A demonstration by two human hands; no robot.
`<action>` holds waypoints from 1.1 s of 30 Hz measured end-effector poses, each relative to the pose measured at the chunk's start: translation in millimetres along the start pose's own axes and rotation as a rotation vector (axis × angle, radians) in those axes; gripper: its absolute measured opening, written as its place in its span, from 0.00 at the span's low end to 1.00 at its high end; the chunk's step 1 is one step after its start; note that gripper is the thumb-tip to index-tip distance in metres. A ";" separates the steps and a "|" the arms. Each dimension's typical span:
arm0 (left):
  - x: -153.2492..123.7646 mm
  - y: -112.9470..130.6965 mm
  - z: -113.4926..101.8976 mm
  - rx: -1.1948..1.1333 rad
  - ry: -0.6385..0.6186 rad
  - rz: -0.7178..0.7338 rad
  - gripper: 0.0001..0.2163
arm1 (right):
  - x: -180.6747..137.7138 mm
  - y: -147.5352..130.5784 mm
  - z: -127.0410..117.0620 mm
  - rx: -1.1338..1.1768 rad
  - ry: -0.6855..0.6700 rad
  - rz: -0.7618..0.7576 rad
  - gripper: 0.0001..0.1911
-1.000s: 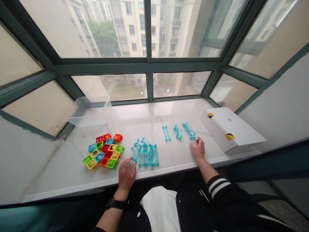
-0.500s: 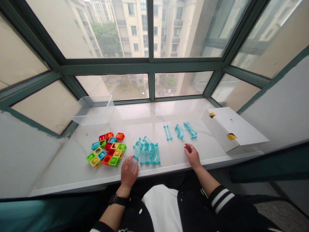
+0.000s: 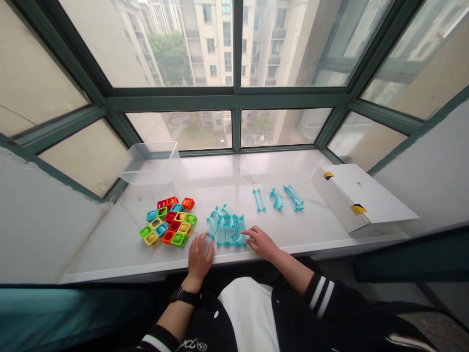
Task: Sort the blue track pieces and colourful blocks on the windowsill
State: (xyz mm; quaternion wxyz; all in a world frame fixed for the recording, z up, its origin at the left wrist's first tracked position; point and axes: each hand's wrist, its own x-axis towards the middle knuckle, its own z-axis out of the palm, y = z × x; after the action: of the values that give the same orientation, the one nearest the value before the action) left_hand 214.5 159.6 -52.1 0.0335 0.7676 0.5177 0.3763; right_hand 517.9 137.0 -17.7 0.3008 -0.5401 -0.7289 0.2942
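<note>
A heap of translucent blue plastic track pieces [image 3: 227, 227], straight and curved, lies near the front edge of the sill. My right hand [image 3: 261, 243] is at the heap's right edge, its index finger stretched out to a curved piece; its fingertips seem to touch it, and nothing is held. On the heap's left side, my left hand [image 3: 200, 255] rests at the sill edge, thumb apart from the fingers, holding nothing. Behind the heap to the right, a narrow straight track [image 3: 259, 200], a curved track [image 3: 277, 199] and a wider straight track [image 3: 293, 197] lie in a row.
Several colourful square blocks [image 3: 170, 226] lie in a cluster left of my left hand. A clear plastic bin [image 3: 150, 177] stands at the back left. On the right sits a white box [image 3: 370, 195] with yellow-black tabs. Window frames [image 3: 220, 102] bound the sill [image 3: 220, 171].
My right hand has moved left, from below the row of separate tracks to the heap's right edge. My left hand stays beside the heap. The camera view has shifted slightly.
</note>
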 end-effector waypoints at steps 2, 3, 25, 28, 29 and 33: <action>0.0 -0.2 0.0 -0.007 -0.001 0.003 0.18 | 2.0 -1.6 3.9 -0.039 0.002 0.003 0.22; 0.0 -0.3 0.0 -0.008 0.000 0.004 0.18 | 2.8 -2.0 5.2 -0.051 0.004 0.008 0.21; 1.0 0.9 -1.0 0.013 -0.015 0.002 0.18 | 11.1 -7.2 8.2 0.057 0.103 0.076 0.08; 1.1 1.4 -1.3 0.004 -0.012 -0.004 0.17 | 10.6 -7.3 7.0 0.113 0.162 0.058 0.07; 1.1 1.6 -1.5 -0.001 -0.011 -0.006 0.17 | 10.2 -7.9 5.8 0.127 0.184 0.050 0.07; 1.3 1.7 -2.8 -0.042 -0.011 -0.016 0.18 | 8.0 -10.5 -0.1 0.171 0.256 0.018 0.05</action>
State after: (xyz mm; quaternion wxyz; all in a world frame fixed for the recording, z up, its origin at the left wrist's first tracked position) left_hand 214.3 158.9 -48.7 0.0552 0.7647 0.5155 0.3827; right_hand 509.7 142.1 -8.7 0.4334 -0.5521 -0.6520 0.2868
